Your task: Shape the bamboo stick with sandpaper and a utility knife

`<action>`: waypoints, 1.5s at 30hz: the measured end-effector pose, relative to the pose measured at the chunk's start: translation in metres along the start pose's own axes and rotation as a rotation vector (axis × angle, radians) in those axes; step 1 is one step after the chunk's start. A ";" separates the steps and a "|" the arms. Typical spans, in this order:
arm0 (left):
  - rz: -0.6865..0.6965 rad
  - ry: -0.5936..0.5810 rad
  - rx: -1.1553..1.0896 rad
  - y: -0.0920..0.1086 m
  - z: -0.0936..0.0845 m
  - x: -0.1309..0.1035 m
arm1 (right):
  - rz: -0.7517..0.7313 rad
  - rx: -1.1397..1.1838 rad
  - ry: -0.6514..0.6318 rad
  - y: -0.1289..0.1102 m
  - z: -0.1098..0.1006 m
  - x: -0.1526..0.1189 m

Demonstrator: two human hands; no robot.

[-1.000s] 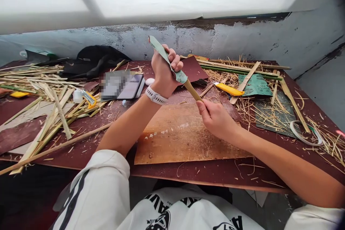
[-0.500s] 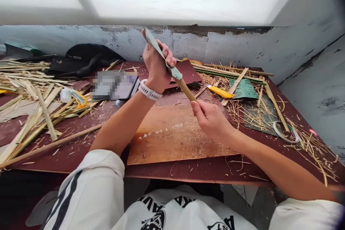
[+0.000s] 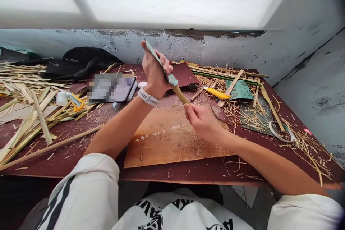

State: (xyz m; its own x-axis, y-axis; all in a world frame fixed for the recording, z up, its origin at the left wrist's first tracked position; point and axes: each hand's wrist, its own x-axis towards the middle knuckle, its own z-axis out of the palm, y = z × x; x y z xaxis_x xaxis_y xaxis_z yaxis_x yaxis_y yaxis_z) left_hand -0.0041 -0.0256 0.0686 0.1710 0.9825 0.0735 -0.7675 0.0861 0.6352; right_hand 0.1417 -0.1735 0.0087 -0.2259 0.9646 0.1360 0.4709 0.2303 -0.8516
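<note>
My left hand [image 3: 156, 68], raised above the table, holds a sheet of green sandpaper [image 3: 172, 79] folded around the upper part of a bamboo stick [image 3: 180, 94]. Its thumb presses along the sheet's back and the fingers curl over the other side. Lower down and to the right, my right hand [image 3: 201, 120] is closed around the stick's lower end. The stick slants up to the left, over a worn wooden board [image 3: 159, 143]. The stick's far end is hidden by the sandpaper and my left hand.
Bamboo strips [image 3: 24, 125] pile up at the left near a utility knife [image 3: 75, 101] and a black cap [image 3: 86, 57]. A pixelated device [image 3: 111, 88] lies behind. To the right are a yellow knife [image 3: 217, 93], green sandpaper [image 3: 241, 90], shavings and a tape roll [image 3: 281, 132].
The whole view has shifted slightly, and my right hand with the stick appears a little further left and lower. Both hands keep the same hold.
</note>
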 end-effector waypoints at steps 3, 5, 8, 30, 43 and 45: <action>0.242 0.132 -0.008 -0.018 -0.002 -0.001 | 0.018 0.028 0.014 0.010 0.003 0.002; 0.210 0.164 0.024 -0.027 -0.003 0.001 | 0.029 0.059 -0.003 0.015 0.006 0.002; 0.151 0.192 0.029 -0.027 -0.008 0.009 | 0.049 0.103 -0.034 0.019 0.010 0.000; 0.190 0.212 0.009 -0.036 -0.011 0.015 | 0.050 0.160 -0.004 0.019 0.011 0.005; 0.231 0.103 -0.089 0.020 -0.013 0.013 | 0.171 0.426 -0.245 0.023 0.001 0.004; 0.253 0.089 -0.099 0.023 -0.011 0.012 | 0.231 0.512 -0.314 0.023 -0.004 0.007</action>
State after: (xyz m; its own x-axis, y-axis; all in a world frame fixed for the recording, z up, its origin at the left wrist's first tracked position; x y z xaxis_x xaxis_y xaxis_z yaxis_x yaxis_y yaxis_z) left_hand -0.0268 -0.0105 0.0760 -0.0854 0.9850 0.1501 -0.8362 -0.1528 0.5267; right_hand 0.1541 -0.1614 -0.0079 -0.4425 0.8808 -0.1681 0.0883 -0.1438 -0.9857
